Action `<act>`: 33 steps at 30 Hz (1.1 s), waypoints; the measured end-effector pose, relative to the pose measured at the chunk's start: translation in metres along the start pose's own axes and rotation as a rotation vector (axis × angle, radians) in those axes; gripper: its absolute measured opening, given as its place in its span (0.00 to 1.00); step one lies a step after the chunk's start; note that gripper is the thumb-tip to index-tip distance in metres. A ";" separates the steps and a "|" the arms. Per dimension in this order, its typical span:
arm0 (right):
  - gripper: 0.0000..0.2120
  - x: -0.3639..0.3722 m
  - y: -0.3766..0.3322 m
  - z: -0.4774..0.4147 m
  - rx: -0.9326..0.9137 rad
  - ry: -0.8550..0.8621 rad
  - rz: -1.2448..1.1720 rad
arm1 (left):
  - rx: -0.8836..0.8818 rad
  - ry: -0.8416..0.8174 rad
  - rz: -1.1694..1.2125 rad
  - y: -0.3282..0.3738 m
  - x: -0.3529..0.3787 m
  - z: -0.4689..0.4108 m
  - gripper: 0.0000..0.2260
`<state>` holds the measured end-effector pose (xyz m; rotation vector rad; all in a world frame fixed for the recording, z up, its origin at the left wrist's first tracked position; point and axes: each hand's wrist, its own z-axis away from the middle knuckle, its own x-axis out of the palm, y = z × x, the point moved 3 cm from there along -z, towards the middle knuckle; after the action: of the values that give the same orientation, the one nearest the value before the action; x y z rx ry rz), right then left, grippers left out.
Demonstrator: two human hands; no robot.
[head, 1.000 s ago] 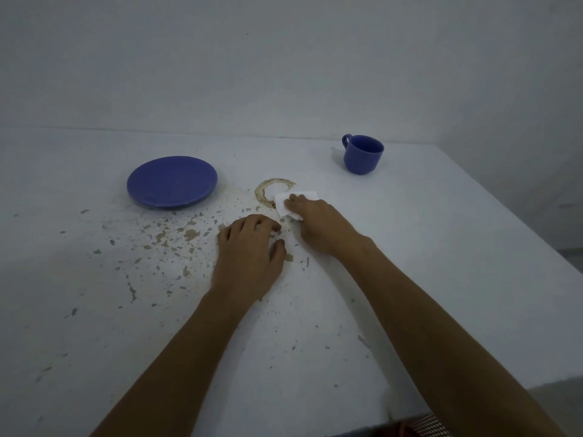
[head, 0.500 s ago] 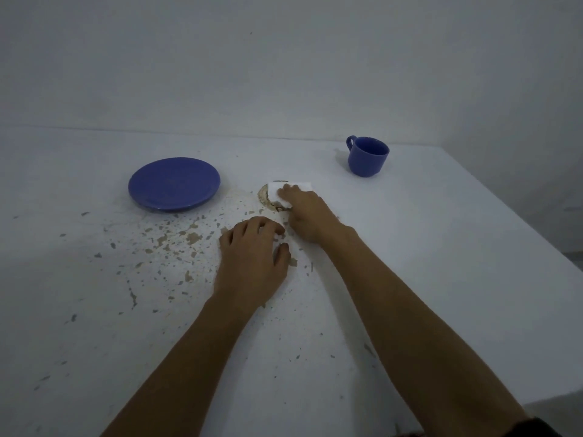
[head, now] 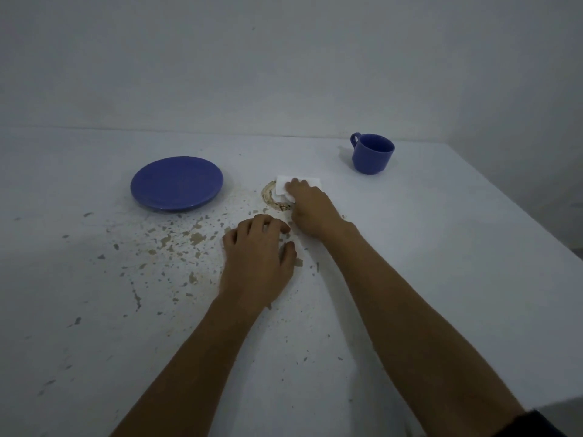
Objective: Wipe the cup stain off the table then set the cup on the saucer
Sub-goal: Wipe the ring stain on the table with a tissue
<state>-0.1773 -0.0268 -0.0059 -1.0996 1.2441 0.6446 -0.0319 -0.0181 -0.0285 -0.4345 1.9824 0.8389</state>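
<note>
A brown ring-shaped cup stain (head: 270, 194) marks the white table (head: 441, 247) near its middle. My right hand (head: 310, 209) presses a folded white tissue (head: 282, 183) flat onto the stain, covering the ring's right part. My left hand (head: 257, 260) rests palm down on the table just in front of it, fingers curled, holding nothing. A blue cup (head: 372, 153) stands upright at the back right, handle pointing left. The blue saucer (head: 176, 183) lies to the left of the stain with nothing on it.
Chipped paint flecks (head: 176, 241) scatter over the table left of my hands. The table's right edge (head: 536, 222) runs diagonally, with a drop beyond it. A white wall (head: 284, 74) rises behind the table.
My right hand has slid the tissue forward over the stain, hiding more of the ring. My left hand, the cup and the saucer stay put.
</note>
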 end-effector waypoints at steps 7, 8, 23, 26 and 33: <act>0.24 -0.003 0.025 0.021 0.000 -0.011 0.003 | 0.008 -0.012 0.033 -0.002 -0.001 0.001 0.14; 0.24 -0.006 0.028 0.018 0.028 -0.013 0.007 | 0.007 -0.015 0.033 -0.002 -0.001 0.001 0.14; 0.27 -0.002 0.039 0.014 0.041 -0.053 0.074 | -0.012 -0.025 0.051 -0.003 0.000 -0.002 0.13; 0.24 -0.007 0.039 0.002 0.087 -0.004 0.033 | -0.011 -0.017 0.046 -0.003 0.001 -0.003 0.13; 0.18 -0.001 -0.001 -0.029 -0.047 0.020 -0.015 | -0.009 0.012 0.044 -0.002 0.001 -0.002 0.12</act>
<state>-0.1890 -0.0533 -0.0032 -1.1562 1.2417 0.6559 -0.0323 -0.0208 -0.0296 -0.4035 2.0062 0.8749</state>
